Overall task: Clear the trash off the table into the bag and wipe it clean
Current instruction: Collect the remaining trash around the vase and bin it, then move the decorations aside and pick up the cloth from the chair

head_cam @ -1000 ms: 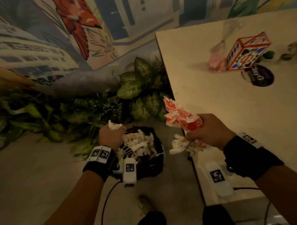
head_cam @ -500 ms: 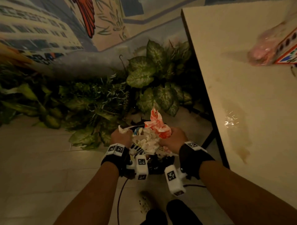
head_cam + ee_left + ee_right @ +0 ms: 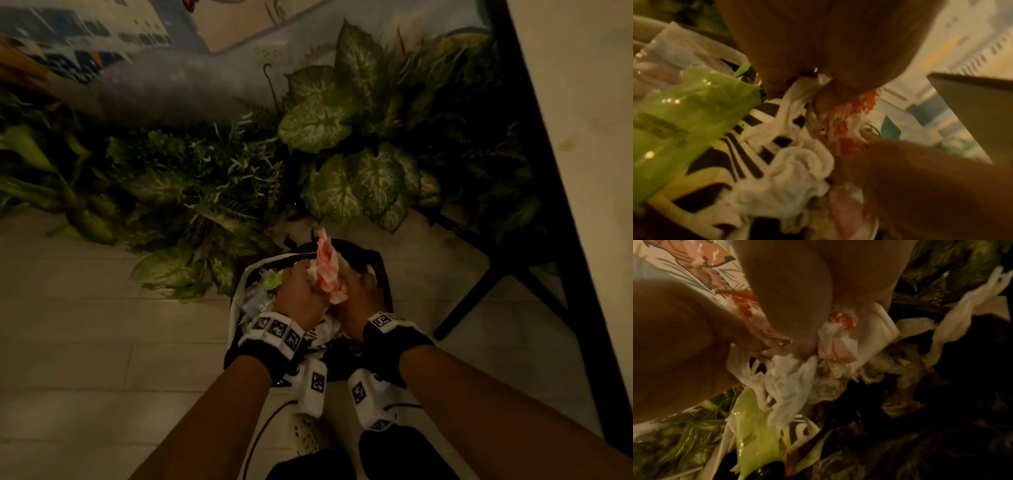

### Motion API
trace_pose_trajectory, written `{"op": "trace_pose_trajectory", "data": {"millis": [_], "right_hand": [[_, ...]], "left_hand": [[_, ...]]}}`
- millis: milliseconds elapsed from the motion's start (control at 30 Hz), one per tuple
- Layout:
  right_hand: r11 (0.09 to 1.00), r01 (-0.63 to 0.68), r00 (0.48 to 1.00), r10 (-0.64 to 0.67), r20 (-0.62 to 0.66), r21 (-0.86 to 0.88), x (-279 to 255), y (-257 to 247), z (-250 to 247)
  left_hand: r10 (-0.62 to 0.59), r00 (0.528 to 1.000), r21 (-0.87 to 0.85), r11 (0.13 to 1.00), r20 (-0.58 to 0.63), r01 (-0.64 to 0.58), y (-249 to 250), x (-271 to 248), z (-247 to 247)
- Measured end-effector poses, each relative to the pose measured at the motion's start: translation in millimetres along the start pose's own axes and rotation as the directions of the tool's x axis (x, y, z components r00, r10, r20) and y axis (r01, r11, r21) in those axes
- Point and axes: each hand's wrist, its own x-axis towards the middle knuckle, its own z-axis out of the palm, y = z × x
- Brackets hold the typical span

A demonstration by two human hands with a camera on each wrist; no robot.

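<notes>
A black trash bag [image 3: 378,262] stands open on the floor, stuffed with white napkins [image 3: 797,164], a green plastic bag [image 3: 684,105] and black-and-white striped paper [image 3: 748,146]. Both hands are down in its mouth. My right hand [image 3: 361,291] grips a crumpled orange-and-white wrapper [image 3: 327,270] together with napkins, seen close up under the right hand [image 3: 818,313]. My left hand [image 3: 299,293] is pressed against the same bundle, and in the left wrist view the left hand [image 3: 830,68] pinches white napkin [image 3: 813,81]. The wrapper's tip sticks up between the hands.
The pale table [image 3: 582,102] runs along the right edge, with its dark legs [image 3: 479,291] beside the bag. Leafy plants [image 3: 342,137] stand behind the bag against a painted wall. Pale floor tiles [image 3: 102,342] spread to the left. A cable trails by my feet.
My right hand carried the wrapper and napkins from the table edge down into the bag. Both hands have closed together on the bundle and sunk lower, and my head has tilted down.
</notes>
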Motion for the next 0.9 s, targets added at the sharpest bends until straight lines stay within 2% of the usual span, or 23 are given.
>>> {"op": "trace_pose_trajectory", "data": {"millis": [100,167,300,400,500,600,700,800,900], "right_hand": [[0.991,-0.004,0.998,0.013,0.067,-0.132,16.7,8.1,13.8],[0.974,0.001,0.995,0.021,0.096,-0.225,26.3,8.9,19.5],[0.931,-0.042,0.982,0.106,0.158,-0.364,44.2,9.9,21.7],[0.898,0.004,0.971,0.102,0.215,-0.440,51.3,8.7,18.0],[0.907,-0.014,0.962,0.126,0.240,-0.421,59.0,10.9,18.3],[0.955,-0.062,0.976,0.119,0.184,-0.290,55.3,9.1,13.1],[0.979,-0.007,0.992,0.033,0.120,-0.205,44.3,5.4,5.5],[0.993,-0.002,0.998,0.009,0.061,-0.114,30.2,1.5,0.9],[0.999,0.041,0.999,-0.040,0.017,-0.025,13.6,0.5,-3.4]], "left_hand": [[0.034,0.998,0.275,0.960,0.045,-0.045,-5.4,-1.4,8.1],[0.032,0.997,0.383,0.922,0.073,-0.057,-6.0,2.3,15.3],[-0.059,0.993,0.450,0.893,0.105,0.005,-8.4,11.9,31.3],[-0.111,0.988,0.432,0.900,0.108,0.055,-9.3,18.9,38.7],[-0.121,0.981,0.437,0.898,0.152,0.043,-9.0,25.3,39.6],[-0.101,0.978,0.408,0.913,0.181,0.019,-9.9,26.9,34.5],[-0.073,0.984,0.360,0.933,0.160,0.011,-4.1,20.0,25.9],[-0.057,0.994,0.269,0.963,0.095,0.030,0.5,3.5,17.5],[-0.074,0.994,0.216,0.975,0.078,0.055,-2.6,-10.7,15.1]]}}
